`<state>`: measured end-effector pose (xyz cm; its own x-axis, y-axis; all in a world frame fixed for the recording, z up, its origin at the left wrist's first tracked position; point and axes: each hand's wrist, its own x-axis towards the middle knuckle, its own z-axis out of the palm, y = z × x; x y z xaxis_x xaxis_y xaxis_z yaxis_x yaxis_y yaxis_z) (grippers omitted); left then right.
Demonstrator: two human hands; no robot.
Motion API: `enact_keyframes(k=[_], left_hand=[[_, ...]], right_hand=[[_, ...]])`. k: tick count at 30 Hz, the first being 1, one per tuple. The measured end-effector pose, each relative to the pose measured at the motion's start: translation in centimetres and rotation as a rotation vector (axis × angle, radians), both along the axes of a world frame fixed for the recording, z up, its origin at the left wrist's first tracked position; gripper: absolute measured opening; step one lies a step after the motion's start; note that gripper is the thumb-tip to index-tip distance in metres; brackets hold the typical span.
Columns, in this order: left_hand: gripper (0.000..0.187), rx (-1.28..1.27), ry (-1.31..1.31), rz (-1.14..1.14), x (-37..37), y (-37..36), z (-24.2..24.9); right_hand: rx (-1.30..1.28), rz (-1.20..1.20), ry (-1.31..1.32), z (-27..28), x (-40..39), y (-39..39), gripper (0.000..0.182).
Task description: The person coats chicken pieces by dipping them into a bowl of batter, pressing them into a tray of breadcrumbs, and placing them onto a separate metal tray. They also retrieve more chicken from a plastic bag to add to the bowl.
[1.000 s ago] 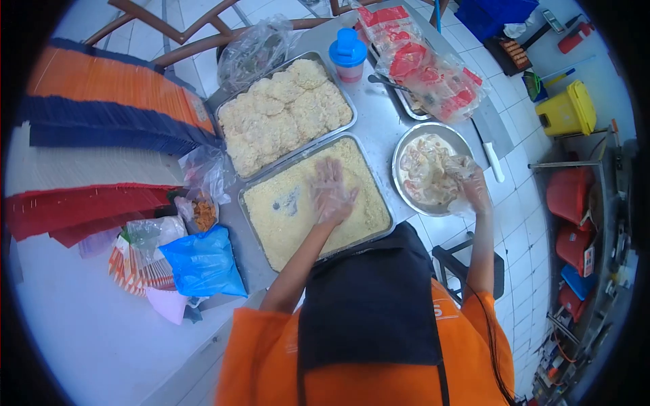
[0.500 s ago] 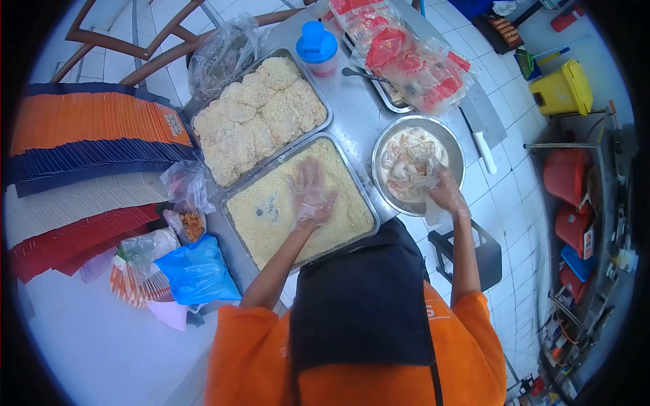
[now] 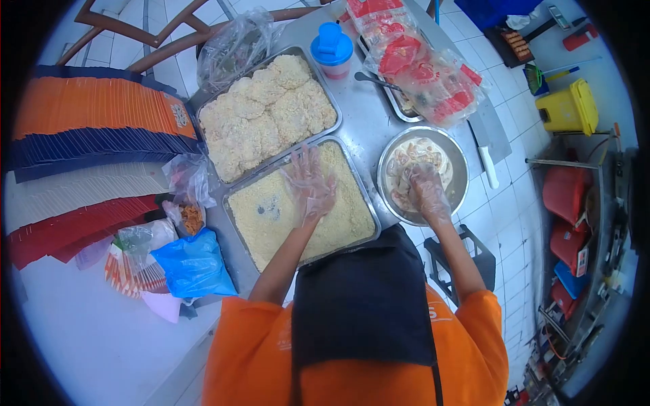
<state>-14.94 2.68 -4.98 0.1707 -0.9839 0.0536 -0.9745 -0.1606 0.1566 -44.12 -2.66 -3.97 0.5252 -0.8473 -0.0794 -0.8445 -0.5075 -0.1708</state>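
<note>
My left hand (image 3: pixel 311 184), in a clear plastic glove, is open with fingers spread over the pale breadcrumbs at the upper part of a metal tray (image 3: pixel 367 237). No piece shows in it. My right hand (image 3: pixel 428 193), also gloved, reaches into a steel bowl (image 3: pixel 462 161) of raw meat in whitish batter (image 3: pixel 423 147). Its fingers are bent together around the battered meat, with the fingertips partly hidden. Behind the crumb tray, a second tray (image 3: pixel 336 120) holds several crumb-coated pieces (image 3: pixel 267 111) lying close together.
A blue-lidded cup (image 3: pixel 332 49) and red-printed plastic packaging (image 3: pixel 423 68) stand behind. A white-handled knife (image 3: pixel 487 166) lies right of the bowl. At left are stacked folded cartons (image 3: pixel 101 111) and a blue plastic bag (image 3: pixel 196 264). A dark stool (image 3: pixel 460 260) stands below the bowl.
My right hand has moved from the bowl's right side to its middle, onto the meat. The left hand has shifted slightly up toward the crumb tray's far edge. The view has shifted slightly.
</note>
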Motion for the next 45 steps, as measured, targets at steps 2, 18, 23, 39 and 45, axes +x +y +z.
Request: enact_keyframes(k=[2,18,23,39,45], left_hand=[[0.070,-0.027,0.025,-0.024,0.1,0.5,-0.8],[0.095,0.448,0.299,-0.191,3.6,2.0,-0.4],[0.090,0.479,0.488,-0.077,4.0,3.8,-3.2],[0.055,-0.148,0.308,-0.523,13.5,10.2,2.3],[0.067,-0.128,0.271,-0.521,4.7,10.5,1.8]], right_hand=[[-0.093,0.047,-0.056,1.0,0.3,-0.9,0.034],[0.358,-0.467,-0.750,3.5,-1.1,-2.5,0.037],[0.298,-0.568,-0.702,2.6,-2.2,-1.0,0.037],[0.346,-0.539,-0.752,4.9,-1.8,0.3,0.039],[0.283,-0.585,-0.647,3.4,-1.8,0.7,0.041]])
